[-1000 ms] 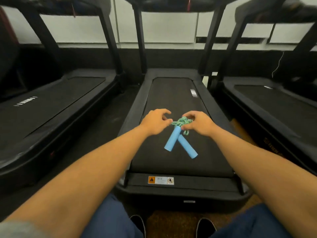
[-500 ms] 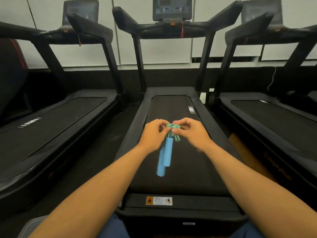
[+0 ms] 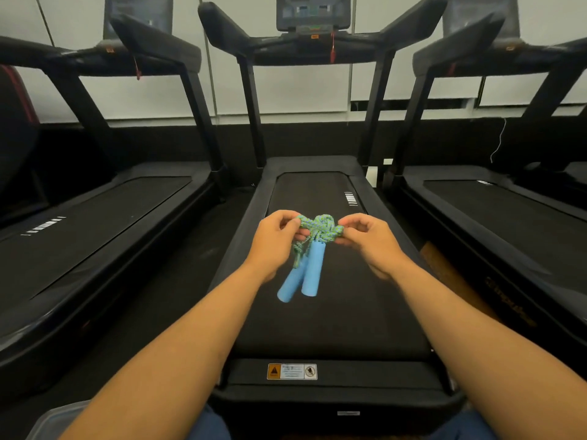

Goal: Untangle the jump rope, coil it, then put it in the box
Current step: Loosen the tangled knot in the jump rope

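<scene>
- At the centre we see the jump rope [image 3: 319, 231], a green-and-blue braided cord bunched into a tight knot, held up in the air above the belt of the middle treadmill [image 3: 333, 312].
- Its two light blue handles [image 3: 305, 274] hang down side by side from the knot, tilted toward the lower left, and seem not to touch the belt.
- The left hand [image 3: 274, 242] pinches a strand at the knot's left edge between thumb and curled fingers; this grip is closed on the cord.
- The right hand [image 3: 368, 241] pinches the knot's right edge the same way, fingers curled, also closed on the cord.
- We judge the task to be at its start: the cord is still knotted, with only a short loose length dangling by the handles. Untangling, coiling and boxing are all left to do.
- At the bottom left corner a clear plastic container [image 3: 60, 417] shows only in part, cut off by the frame and the left forearm; we think it may be the box, but cannot be sure.
- We cannot make out how the strands cross inside the knot, nor how long the rope is.
- Further out stand two more treadmills, left and right, against a pale wall.
</scene>
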A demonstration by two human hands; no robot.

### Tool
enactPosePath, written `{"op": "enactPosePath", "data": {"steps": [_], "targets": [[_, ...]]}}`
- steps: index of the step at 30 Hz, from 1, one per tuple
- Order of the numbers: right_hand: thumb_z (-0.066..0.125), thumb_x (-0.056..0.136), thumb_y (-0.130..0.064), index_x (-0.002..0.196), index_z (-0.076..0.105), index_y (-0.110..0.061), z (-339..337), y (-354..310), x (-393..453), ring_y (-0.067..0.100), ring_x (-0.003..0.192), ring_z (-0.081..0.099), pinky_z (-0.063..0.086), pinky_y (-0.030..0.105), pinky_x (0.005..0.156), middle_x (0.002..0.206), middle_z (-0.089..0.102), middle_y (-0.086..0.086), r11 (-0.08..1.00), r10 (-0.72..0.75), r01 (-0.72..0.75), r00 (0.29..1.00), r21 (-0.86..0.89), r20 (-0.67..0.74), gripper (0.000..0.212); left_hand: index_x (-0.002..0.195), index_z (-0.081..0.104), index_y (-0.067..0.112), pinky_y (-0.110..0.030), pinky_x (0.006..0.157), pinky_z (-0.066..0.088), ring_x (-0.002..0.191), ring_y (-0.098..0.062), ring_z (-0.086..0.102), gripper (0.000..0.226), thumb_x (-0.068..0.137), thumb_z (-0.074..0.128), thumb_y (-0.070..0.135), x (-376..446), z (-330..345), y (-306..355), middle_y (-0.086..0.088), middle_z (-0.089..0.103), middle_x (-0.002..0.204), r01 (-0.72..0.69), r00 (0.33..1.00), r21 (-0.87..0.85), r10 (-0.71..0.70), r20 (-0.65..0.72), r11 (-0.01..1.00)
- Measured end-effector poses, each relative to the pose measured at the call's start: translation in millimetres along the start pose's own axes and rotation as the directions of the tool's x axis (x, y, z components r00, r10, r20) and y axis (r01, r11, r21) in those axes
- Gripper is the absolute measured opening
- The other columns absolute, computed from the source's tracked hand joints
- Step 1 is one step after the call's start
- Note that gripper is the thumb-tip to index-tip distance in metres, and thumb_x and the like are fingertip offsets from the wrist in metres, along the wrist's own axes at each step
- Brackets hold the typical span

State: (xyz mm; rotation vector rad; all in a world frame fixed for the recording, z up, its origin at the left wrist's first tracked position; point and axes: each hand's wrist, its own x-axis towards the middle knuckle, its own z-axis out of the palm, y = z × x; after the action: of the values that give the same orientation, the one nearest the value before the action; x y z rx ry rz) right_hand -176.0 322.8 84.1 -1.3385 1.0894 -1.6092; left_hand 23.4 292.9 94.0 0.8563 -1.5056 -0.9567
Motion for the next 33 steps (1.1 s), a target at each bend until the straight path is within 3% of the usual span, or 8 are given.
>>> {"op": "enactPosePath", "data": {"steps": [4,9,12,16,20,25,28,33], "targets": [[0.062,0.093,0.01,0.09,0.066,-0.004,6,0,-2,0.02,0.082,0.071,0.062,0.034,0.082,0.085,0.068,0.01,0.997,0.032,-0.032,0.999,0.067,0.011,0.014,0.108,0.061,-0.006,-0.028,0.075,0.057,0.08,-0.021,0.07,0.016,0.103,0.048,0.001,-1,-5,-2,-0.018,0.069,0.093,0.1,0.995,-0.269,-0.098,0.021,0.958],[0.053,0.096,0.004,0.083,0.063,-0.002,14,-4,-8,0.029,0.09,0.07,0.063,0.041,0.08,0.095,0.068,0.019,0.985,0.149,-0.159,0.979,0.064,0.141,0.018,0.104,0.061,-0.003,-0.032,0.082,0.059,0.084,-0.024,0.072,0.012,0.101,0.05,-0.001,-8,-7,-4,-0.02,0.068,0.096,0.125,0.991,-0.255,-0.109,0.076,0.959],[0.066,0.096,-0.006,0.074,0.053,-0.007,17,-4,-10,0.029,0.088,0.071,0.062,0.042,0.075,0.092,0.063,0.021,0.987,0.155,-0.158,0.977,0.01,0.144,0.025,0.1,0.062,-0.001,-0.031,0.078,0.06,0.082,-0.024,0.071,0.012,0.101,0.05,-0.003,-12,-6,-1,-0.02,0.066,0.095,0.131,0.99,-0.296,-0.111,0.086,0.946],[0.073,0.088,0.004,0.101,0.055,-0.006,25,-2,-11,0.033,0.089,0.072,0.062,0.049,0.077,0.096,0.065,0.022,0.989,0.147,-0.14,0.972,-0.052,0.181,0.025,0.106,0.061,-0.002,-0.035,0.083,0.061,0.089,-0.028,0.071,0.014,0.101,0.048,-0.003,-16,-7,7,-0.016,0.067,0.094,0.221,0.975,-0.423,-0.192,0.111,0.879],[0.069,0.091,0.005,0.118,0.065,-0.001,31,-5,-13,0.028,0.088,0.071,0.064,0.04,0.073,0.102,0.069,0.025,0.983,0.132,-0.104,0.974,-0.15,0.186,0.028,0.097,0.063,0.006,-0.034,0.076,0.057,0.08,-0.023,0.066,0.014,0.097,0.051,-0.001,-17,-9,14,-0.01,0.064,0.085,0.379,0.925,-0.507,-0.324,0.196,0.774],[0.066,0.092,0.004,0.108,0.069,0.003,28,-9,-11,0.026,0.089,0.071,0.062,0.035,0.073,0.099,0.072,0.02,0.989,0.137,-0.129,0.984,-0.072,0.113,0.016,0.099,0.065,0.008,-0.037,0.08,0.054,0.076,-0.019,0.063,0.021,0.089,0.063,-0.01,-17,-11,8,-0.008,0.059,0.083,0.317,0.945,-0.338,-0.266,0.188,0.886],[0.059,0.095,0.005,0.108,0.066,0.003,23,-15,-10,0.026,0.084,0.073,0.063,0.037,0.075,0.098,0.072,0.021,0.98,0.167,-0.177,0.98,0.093,0.108,0.015,0.092,0.064,0.01,-0.032,0.069,0.055,0.073,-0.018,0.059,0.025,0.088,0.06,-0.014,-17,-11,2,-0.006,0.054,0.082,0.205,0.977,-0.099,-0.197,0.084,0.974],[0.053,0.098,0.004,0.107,0.064,0.002,17,-20,-11,0.027,0.083,0.075,0.063,0.036,0.073,0.097,0.074,0.021,0.942,0.192,-0.218,0.974,0.254,0.124,0.014,0.078,0.064,0.013,-0.02,0.059,0.049,0.072,-0.019,0.055,0.022,0.092,0.063,-0.005,-24,-6,4,-0.005,0.059,0.091,0.021,0.991,0.184,-0.045,0.128,0.983]]}}
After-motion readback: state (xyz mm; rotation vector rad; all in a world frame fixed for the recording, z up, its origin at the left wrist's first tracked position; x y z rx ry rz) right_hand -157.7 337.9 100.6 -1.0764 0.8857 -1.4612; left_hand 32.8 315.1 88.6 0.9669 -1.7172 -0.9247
